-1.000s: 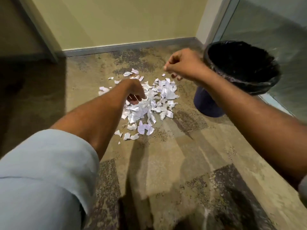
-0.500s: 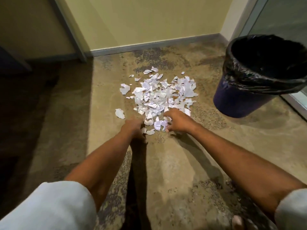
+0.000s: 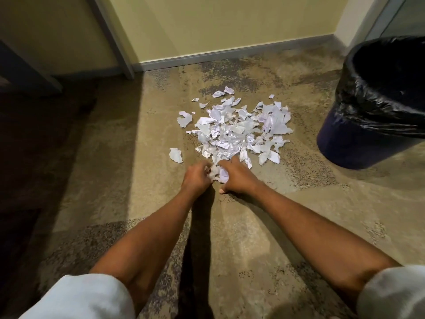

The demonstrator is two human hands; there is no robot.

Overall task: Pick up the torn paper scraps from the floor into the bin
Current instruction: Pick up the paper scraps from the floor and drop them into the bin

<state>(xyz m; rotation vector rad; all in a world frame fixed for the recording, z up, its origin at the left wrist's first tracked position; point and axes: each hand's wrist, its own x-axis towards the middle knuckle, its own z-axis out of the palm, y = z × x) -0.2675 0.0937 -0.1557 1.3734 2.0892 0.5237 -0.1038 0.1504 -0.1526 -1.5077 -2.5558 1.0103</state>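
A pile of torn white scraps is recorded on the mottled brown carpet, in front of the grey skirting of a yellow wall. A few loose bits are scattered along the pile's left and far edges. One larger piece lies apart, just left of the pile's near edge.

The bin, dark blue and lined with a black bag, is found upright on the carpet to the right of the pile, near it but not touching. Its inside is dark, and its contents cannot be made out.

Both hands are held low at the near edge of the pile, close together. The left hand is curled inward against a small clump of scraps. The right hand is curled over the same clump from the other side, with its thumb pressed to the carpet. The clump is gripped between the two hands at floor level.

Both forearms are bare, with pale sleeves at the elbows.
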